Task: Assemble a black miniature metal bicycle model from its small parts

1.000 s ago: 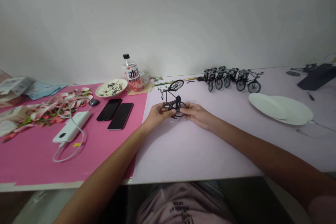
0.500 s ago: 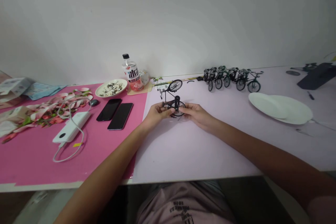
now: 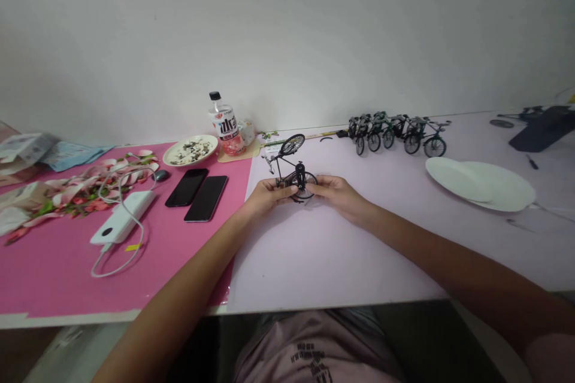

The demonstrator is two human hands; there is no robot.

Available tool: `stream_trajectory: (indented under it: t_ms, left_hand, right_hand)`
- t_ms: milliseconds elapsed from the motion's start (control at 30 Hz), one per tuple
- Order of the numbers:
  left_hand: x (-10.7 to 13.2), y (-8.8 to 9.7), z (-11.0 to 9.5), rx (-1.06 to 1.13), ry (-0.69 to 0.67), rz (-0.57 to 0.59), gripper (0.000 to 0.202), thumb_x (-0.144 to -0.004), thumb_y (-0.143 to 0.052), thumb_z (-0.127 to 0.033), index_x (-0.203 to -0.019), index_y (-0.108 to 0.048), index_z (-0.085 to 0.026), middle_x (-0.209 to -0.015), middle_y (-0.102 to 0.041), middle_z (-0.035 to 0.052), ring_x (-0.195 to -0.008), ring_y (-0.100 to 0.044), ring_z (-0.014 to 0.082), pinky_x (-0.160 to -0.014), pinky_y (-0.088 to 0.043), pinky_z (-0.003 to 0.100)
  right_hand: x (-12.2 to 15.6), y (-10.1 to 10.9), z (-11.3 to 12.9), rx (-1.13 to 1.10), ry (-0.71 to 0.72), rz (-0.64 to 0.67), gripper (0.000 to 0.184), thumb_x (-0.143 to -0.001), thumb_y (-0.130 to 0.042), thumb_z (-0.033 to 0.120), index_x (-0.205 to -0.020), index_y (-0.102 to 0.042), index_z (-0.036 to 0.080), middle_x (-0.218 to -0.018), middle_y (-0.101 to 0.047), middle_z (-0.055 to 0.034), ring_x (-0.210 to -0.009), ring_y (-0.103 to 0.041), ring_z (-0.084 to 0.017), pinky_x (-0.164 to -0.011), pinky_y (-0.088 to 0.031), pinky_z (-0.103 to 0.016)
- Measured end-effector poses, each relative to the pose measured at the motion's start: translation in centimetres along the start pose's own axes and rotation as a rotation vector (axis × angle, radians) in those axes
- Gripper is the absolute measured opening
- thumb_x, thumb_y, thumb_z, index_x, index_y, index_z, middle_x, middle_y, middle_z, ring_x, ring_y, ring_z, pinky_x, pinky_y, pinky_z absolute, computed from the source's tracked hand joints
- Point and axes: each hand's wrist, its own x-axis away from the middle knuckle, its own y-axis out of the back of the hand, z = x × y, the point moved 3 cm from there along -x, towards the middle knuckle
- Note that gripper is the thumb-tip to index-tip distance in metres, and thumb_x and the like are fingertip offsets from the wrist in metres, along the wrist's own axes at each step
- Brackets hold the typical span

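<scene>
A small black model bicycle is held between both hands just above the lilac table mat, tipped so that one wheel points up and away. My left hand is closed on it, thumb and fingers at the saddle end of the frame and the near wheel. On the other side, my right hand pinches the near wheel close to the chain guard. The handlebars stick out to the left. My fingertips hide part of the near wheel.
Several model bicycles stand at the wall, with white oval plates right of them. Two phones, a power bank with a cable, a bowl, a drink bottle and artificial petals lie left. A dark block stands far right.
The model bicycle has turned slightly in my hands: its far wheel and handlebars have swung to the left. Both hands stay at nearly the same place.
</scene>
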Motion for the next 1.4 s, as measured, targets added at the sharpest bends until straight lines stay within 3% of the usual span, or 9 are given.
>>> stream_trajectory:
  t_ms: [333,733,967,1400]
  left_hand:
    - [0.32,-0.44,-0.26,0.012,-0.013,-0.004,0.049,-0.062,-0.097,-0.037,-0.099,-0.079,-0.010,-0.098,-0.081,0.0120,-0.088,-0.076,0.0217,-0.094,-0.059,0.040]
    - [0.36,-0.15,0.04,-0.146,-0.009,-0.044,0.054,-0.062,-0.097,-0.042,-0.103,-0.080,-0.012,-0.096,-0.081,0.0112,-0.084,-0.076,0.0217,-0.091,-0.060,0.040]
    - [0.64,-0.47,-0.44,-0.126,-0.026,-0.031,0.056,-0.062,-0.096,-0.045,-0.103,-0.079,-0.010,-0.099,-0.081,0.0130,-0.092,-0.077,0.0247,-0.094,-0.059,0.041]
    - [0.45,-0.24,-0.49,-0.182,-0.053,-0.039,0.052,-0.065,-0.094,-0.046,-0.102,-0.079,-0.013,-0.097,-0.081,0.0110,-0.089,-0.077,0.0238,-0.089,-0.060,0.038]
  right_hand:
    - [0.37,-0.24,0.19,0.029,0.018,0.003,0.045,-0.069,-0.090,0.055,-0.096,-0.077,0.021,-0.099,-0.078,-0.0078,-0.093,-0.071,-0.024,-0.084,-0.057,-0.042]
    - [-0.07,0.46,0.18,0.212,0.111,0.012,0.045,-0.068,-0.088,0.056,-0.095,-0.080,0.021,-0.091,-0.079,-0.0066,-0.094,-0.071,-0.028,-0.087,-0.059,-0.043]
    - [0.37,-0.11,0.58,0.152,0.081,0.027,0.040,-0.074,-0.087,0.053,-0.096,-0.081,0.020,-0.100,-0.080,-0.0082,-0.091,-0.073,-0.025,-0.089,-0.058,-0.044]
    - [0.42,-0.23,0.65,0.146,0.066,0.002,0.036,-0.075,-0.087,0.052,-0.092,-0.080,0.022,-0.099,-0.079,-0.0074,-0.088,-0.071,-0.022,-0.083,-0.057,-0.040]
